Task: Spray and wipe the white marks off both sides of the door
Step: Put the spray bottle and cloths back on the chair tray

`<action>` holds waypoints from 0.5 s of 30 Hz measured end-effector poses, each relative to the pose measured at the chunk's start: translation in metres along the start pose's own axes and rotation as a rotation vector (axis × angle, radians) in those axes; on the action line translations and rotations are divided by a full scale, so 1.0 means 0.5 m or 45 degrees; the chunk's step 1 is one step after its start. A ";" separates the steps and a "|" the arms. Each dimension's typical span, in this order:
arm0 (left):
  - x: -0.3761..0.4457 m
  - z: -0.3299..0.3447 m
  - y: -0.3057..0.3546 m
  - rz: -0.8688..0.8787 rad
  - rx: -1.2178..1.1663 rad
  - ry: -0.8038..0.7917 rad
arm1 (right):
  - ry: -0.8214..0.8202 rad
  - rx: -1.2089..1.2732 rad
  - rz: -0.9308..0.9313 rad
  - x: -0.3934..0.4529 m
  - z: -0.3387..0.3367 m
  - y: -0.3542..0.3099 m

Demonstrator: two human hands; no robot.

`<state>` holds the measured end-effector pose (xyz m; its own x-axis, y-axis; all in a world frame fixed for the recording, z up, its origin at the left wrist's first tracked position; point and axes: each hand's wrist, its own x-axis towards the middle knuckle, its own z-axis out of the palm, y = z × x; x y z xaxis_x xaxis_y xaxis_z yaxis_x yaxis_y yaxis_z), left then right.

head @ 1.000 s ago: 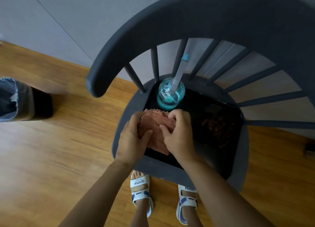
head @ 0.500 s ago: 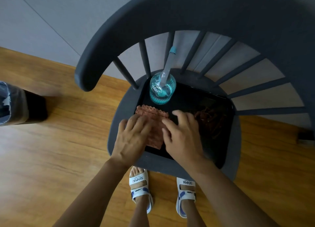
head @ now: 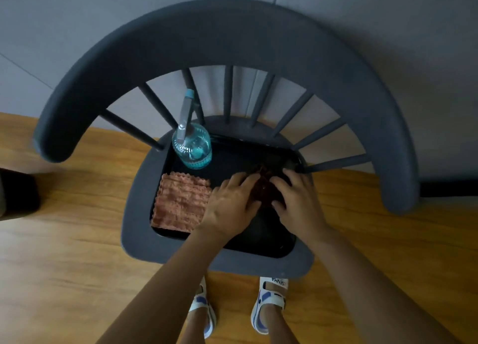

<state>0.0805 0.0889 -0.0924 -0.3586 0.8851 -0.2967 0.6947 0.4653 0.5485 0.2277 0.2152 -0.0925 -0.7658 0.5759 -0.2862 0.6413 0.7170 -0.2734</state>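
Neither grip held the pale pink cloth any longer: the left hand [head: 230,206] and the right hand [head: 297,204] had both shifted across the tray to a dark brown crumpled cloth [head: 263,186] on its right half. Their fingers lay spread over and around it, touching it from either side, with no fold plainly pinched yet; the dark fabric against the dark tray made the contact hard to read.

The dark grey wooden chair with a curved spindle back [head: 232,41] stood on the wood-plank floor [head: 64,266] against a grey wall, the person's white sandals just in front of its seat. On the seat sat the black rectangular tray [head: 261,242]. In the tray's left half the pale pink scalloped-edge cloth [head: 181,204] now lay flat and folded square, set down where a second before both hands had been gathering it. Behind it, at the tray's back left corner, stood the clear teal-tinted spray bottle with its long nozzle [head: 192,147], upright and untouched.

The door was not in view. Folding one cloth away and turning to the other suggested tidying up after the wiping, with the second cloth likely next to be folded.
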 end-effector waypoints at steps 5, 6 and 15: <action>0.032 0.025 0.023 -0.013 0.057 0.045 | 0.065 0.133 -0.152 0.009 -0.006 0.026; 0.029 0.024 0.022 -0.007 -0.002 0.075 | 0.078 0.179 -0.174 0.008 -0.011 0.030; -0.005 -0.079 0.059 0.169 -0.420 0.406 | 0.324 0.495 -0.230 -0.012 -0.130 -0.010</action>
<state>0.0775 0.1007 -0.0446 -0.4896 0.8717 0.0187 0.5307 0.2809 0.7997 0.2260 0.2335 -0.0294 -0.8227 0.5682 0.0178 0.4302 0.6429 -0.6338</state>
